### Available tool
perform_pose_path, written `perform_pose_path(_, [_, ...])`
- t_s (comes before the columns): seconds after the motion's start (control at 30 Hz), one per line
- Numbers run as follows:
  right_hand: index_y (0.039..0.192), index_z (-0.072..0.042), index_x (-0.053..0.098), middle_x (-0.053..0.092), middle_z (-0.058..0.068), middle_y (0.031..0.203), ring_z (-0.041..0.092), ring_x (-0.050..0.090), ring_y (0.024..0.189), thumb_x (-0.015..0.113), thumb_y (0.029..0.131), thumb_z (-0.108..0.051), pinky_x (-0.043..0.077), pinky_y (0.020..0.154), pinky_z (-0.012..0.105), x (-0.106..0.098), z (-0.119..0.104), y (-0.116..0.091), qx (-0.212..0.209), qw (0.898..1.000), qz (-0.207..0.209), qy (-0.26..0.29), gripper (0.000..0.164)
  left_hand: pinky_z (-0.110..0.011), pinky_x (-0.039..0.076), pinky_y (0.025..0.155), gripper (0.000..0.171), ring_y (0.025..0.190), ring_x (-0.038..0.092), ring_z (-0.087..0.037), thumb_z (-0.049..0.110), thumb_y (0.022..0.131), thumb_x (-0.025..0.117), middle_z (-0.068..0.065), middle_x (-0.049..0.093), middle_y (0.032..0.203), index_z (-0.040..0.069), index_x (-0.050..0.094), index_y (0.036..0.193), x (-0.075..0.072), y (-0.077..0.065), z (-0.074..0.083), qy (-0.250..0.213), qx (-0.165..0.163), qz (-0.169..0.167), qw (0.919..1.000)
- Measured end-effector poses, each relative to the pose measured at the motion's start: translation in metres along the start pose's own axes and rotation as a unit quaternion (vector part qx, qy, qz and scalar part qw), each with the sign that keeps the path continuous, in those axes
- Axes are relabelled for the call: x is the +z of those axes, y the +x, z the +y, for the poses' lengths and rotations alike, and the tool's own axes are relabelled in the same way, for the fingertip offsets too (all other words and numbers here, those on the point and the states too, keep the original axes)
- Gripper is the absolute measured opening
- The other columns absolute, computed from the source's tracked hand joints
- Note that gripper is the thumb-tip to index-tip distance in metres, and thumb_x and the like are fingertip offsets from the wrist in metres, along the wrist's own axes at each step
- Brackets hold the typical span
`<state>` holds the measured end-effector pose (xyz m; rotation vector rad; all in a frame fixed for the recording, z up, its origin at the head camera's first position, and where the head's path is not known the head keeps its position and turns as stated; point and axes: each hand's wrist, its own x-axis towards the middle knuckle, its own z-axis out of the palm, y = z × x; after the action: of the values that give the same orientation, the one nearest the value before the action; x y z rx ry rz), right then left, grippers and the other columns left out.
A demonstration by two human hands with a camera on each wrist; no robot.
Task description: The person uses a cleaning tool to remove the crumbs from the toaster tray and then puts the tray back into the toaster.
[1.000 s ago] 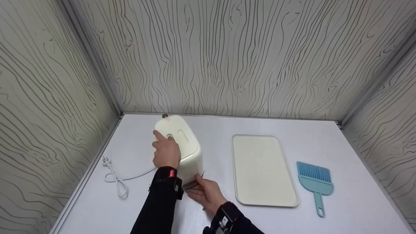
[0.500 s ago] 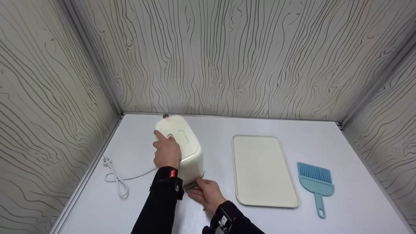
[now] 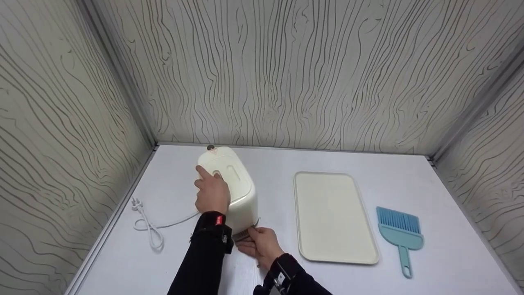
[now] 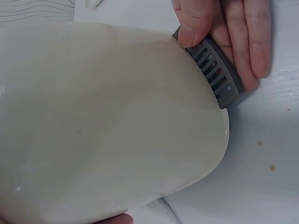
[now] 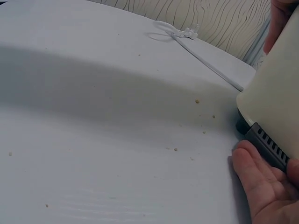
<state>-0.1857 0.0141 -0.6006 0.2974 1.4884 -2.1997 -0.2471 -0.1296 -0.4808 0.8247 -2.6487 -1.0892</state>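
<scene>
A cream toaster (image 3: 241, 213) stands at the left of the table, with oblong recesses in its top and a dark knob (image 3: 211, 147) at the far end. My left hand (image 3: 213, 192) holds it from above, thumb over the top and fingers along its left side. Low on the near end, a grey slotted crumb tray (image 4: 215, 72) juts from the base. My right hand (image 3: 262, 246) pinches this tray, its thumb (image 4: 189, 35) on the upper edge and the other fingers (image 5: 252, 170) beneath. The part of the tray inside the toaster is hidden.
A white cord (image 3: 176, 223) with a plug (image 3: 137, 203) lies left of the toaster. To the right are a flat cream tray (image 3: 333, 217) and a blue hand brush (image 3: 401, 235). Small crumbs (image 5: 197, 101) dot the white table (image 5: 117, 163). Patterned walls stand behind and at both sides.
My right thumb has slid slightly down toward me at the crumb tray, and a little more of its slots show. My left hand and the toaster keep their places.
</scene>
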Motion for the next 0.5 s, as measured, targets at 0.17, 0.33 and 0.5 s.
perform_pose_path(0.17, [0.121, 0.021, 0.047, 0.072, 0.033, 0.099, 0.031, 0.077, 0.084, 0.047, 0.106, -0.006, 0.062, 0.080, 0.042, -0.002, 0.001, -0.003, 0.001, 1.000, -0.001, 0.004, 0.031, -0.062, 0.055, 0.075, 0.066, 0.095, 0.066, -0.050, 0.036, 0.111, 0.029, -0.034, 0.045, 0.135, 0.005, 0.002, 0.162, -0.002, 0.000, 0.002, -0.003, 0.003, 0.002, 1.0000])
perform_pose_path(0.33, [0.123, 0.020, 0.045, 0.071, 0.033, 0.101, 0.031, 0.076, 0.085, 0.047, 0.106, -0.006, 0.062, 0.080, 0.043, -0.007, 0.004, -0.006, 0.004, 1.000, -0.002, 0.000, 0.031, -0.062, 0.055, 0.075, 0.067, 0.095, 0.066, -0.051, 0.037, 0.110, 0.028, -0.035, 0.044, 0.136, 0.004, 0.001, 0.162, -0.001, -0.001, 0.001, -0.003, 0.004, -0.004, 1.0000])
perform_pose_path(0.5, [0.124, 0.021, 0.044, 0.071, 0.033, 0.101, 0.032, 0.076, 0.086, 0.046, 0.106, -0.005, 0.062, 0.080, 0.043, -0.011, 0.005, -0.010, 0.007, 1.000, 0.000, 0.004, 0.031, -0.062, 0.055, 0.073, 0.066, 0.093, 0.066, -0.051, 0.037, 0.111, 0.028, -0.035, 0.045, 0.137, 0.004, 0.003, 0.162, 0.001, -0.003, 0.000, -0.001, 0.007, 0.000, 1.0000])
